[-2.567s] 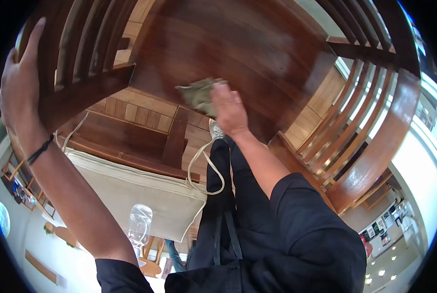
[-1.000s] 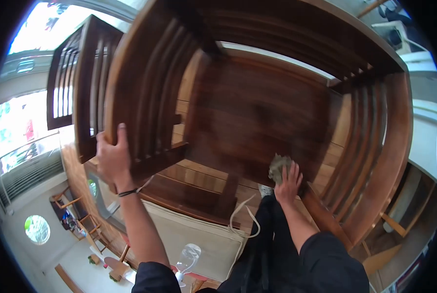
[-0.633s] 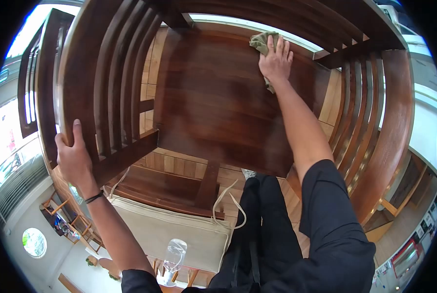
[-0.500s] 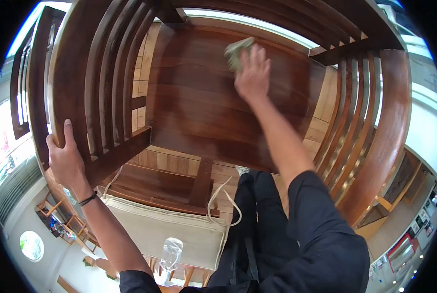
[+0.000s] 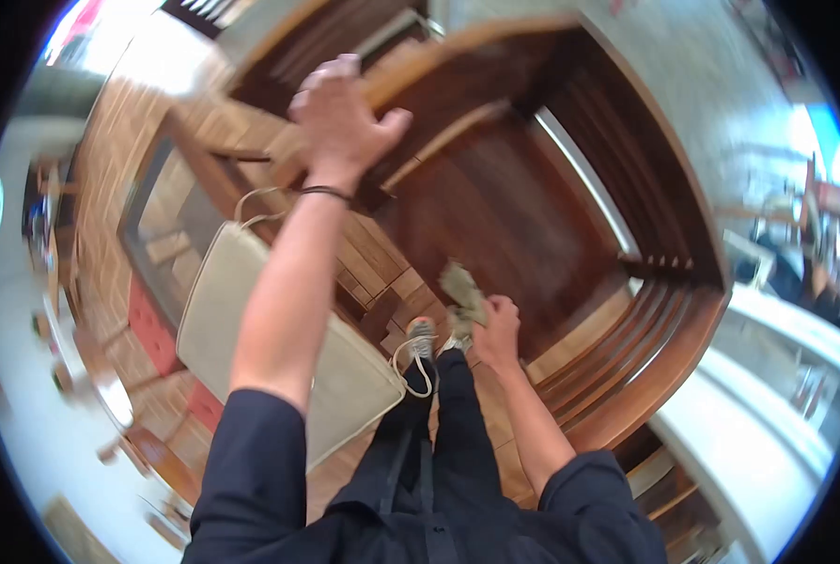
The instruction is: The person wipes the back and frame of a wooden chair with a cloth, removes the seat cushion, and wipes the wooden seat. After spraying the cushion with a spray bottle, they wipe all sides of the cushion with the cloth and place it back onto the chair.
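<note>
While the soft, crumpled olive cloth (image 5: 459, 285) is sticking out from the right hand (image 5: 497, 334), whose curled fingers are gripping one end, it is appearing at the front edge of the dark wooden chair (image 5: 519, 211); whether it is touching the wood, I cannot tell. The flat seat is showing a reddish-brown sheen, and straight slats are running beneath broad, curving armrests. The left hand (image 5: 338, 132) is spreading its fingers, thumb apart, beside the left armrest, gripping nothing; contact is staying unclear. Below it, the left forearm is crossing a pale, piped cushion (image 5: 232, 320) and hiding part of it, while a looped cord (image 5: 412, 365) is trailing from a corner over a trouser leg. A grey laced shoe (image 5: 422, 338) is standing close to the seat front on the wooden floor (image 5: 110, 169).
</note>
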`<state>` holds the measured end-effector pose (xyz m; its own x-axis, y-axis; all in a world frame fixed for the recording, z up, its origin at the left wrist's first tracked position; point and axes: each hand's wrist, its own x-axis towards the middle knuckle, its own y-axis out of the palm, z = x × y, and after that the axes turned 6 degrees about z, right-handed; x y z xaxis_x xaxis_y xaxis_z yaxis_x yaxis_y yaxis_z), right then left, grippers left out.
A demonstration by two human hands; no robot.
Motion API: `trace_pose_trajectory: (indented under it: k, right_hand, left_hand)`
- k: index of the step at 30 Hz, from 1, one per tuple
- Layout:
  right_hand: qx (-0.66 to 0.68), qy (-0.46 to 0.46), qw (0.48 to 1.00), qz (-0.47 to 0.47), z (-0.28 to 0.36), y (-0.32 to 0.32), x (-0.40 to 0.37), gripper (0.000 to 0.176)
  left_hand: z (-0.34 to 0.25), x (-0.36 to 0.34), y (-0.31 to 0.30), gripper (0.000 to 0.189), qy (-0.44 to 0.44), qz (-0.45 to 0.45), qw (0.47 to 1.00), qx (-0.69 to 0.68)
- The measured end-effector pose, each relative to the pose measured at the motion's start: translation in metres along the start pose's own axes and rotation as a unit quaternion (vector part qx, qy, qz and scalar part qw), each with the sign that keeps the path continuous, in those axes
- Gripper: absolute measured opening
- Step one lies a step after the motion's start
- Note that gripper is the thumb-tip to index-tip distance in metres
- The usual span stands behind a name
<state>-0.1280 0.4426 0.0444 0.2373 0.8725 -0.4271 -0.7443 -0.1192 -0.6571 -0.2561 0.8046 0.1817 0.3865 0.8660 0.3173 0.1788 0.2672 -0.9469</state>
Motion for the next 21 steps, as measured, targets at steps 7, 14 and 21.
trace_pose_trajectory:
  k: [7, 14, 21]
  right_hand:
    - [0.049, -0.03, 0.997, 0.044, 0.058, -0.118, -0.079, 0.016]
    - [0.135, -0.07, 0.873, 0.464, 0.218, -0.077, -0.153, 0.022]
    - [-0.098, -0.275, 0.857, 0.425, 0.329, 0.001, -0.117, 0.067]
  left_hand:
    - [-0.034, -0.199, -0.078, 0.076, -0.06, -0.001, 0.888, -0.456]
    - [-0.03, -0.447, -0.188, 0.102, -0.218, 0.218, 0.673, -0.673]
    - [0.025, -0.486, -0.235, 0.048, -0.415, 0.196, 0.647, -0.609]
